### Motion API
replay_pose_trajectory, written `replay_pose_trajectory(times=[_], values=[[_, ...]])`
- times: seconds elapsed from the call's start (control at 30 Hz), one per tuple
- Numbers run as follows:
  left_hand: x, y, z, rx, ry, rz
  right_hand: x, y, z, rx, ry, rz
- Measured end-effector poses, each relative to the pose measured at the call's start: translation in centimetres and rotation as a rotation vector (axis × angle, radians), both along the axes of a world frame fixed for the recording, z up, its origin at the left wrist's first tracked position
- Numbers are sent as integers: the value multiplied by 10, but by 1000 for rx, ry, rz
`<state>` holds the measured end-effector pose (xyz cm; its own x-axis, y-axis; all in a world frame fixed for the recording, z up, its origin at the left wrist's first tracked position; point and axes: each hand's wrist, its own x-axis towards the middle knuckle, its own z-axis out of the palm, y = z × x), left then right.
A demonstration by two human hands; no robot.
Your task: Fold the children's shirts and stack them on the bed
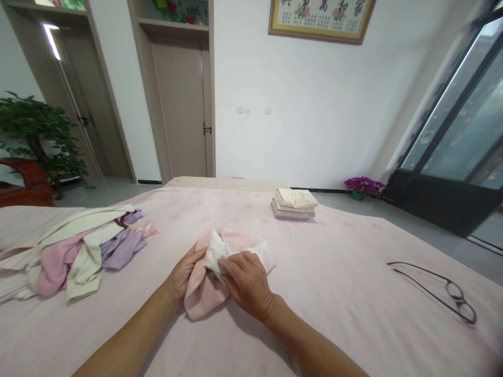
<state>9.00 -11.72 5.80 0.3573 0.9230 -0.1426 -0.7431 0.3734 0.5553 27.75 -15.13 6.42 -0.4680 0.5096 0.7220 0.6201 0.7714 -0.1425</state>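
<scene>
A crumpled pink and white cloth (204, 288) lies in front of me on the pale pink bedspread (338, 283). My left hand (184, 272) grips its left side, fingers curled into the fabric. My right hand (248, 285) rests on top of it with the fingers closed over a white fold. To the left lies a loose heap of cloths (78, 251) in pink, cream and purple. A neat stack of folded cloths (294, 203) sits farther back on the bed, right of centre.
A pair of glasses (440, 290) lies on the bedspread at the right. Beyond the bed are two doors (183, 104), a potted tree (35, 131) at the left, purple flowers (363, 186) on the floor and a large glass window (463, 131) at the right.
</scene>
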Motion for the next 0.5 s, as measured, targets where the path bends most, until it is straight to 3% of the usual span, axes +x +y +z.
replay_pose_trajectory(times=[0.2, 0.5], values=[[3, -3, 4, -43, -23, -20, -1, 4, -10, 78, 12, -23], [7, -5, 5, -93, -63, -72, 5, -1, -6, 95, 34, 29]])
